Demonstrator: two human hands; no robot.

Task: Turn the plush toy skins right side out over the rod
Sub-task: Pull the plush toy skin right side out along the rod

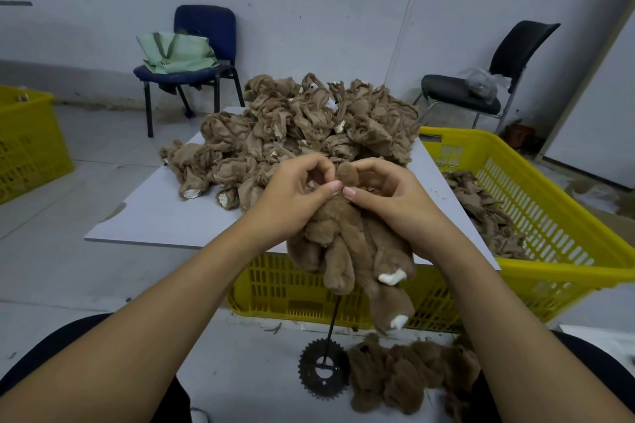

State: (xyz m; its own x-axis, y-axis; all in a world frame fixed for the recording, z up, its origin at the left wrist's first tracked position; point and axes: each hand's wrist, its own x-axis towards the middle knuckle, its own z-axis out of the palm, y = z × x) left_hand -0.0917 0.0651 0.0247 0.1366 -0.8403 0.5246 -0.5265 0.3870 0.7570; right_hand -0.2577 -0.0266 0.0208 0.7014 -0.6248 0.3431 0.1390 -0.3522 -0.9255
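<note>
Both hands, left hand (295, 189) and right hand (388, 192), pinch the plush skin (347, 244); ease its tip evenly down the rod (334, 316).

Skins (302, 127) tan-brown; held toy (357, 251) fuzzy brown, white paw tips. Crates (549, 216) yellow, slotted. Worktop (165, 213) pale grey; chair (206, 27) navy.

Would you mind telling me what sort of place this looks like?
Probably a small toy-making workshop: a heap of inside-out skins on a grey board, yellow crates holding more, and both hands turning a plush toy skin over a rod.
</note>
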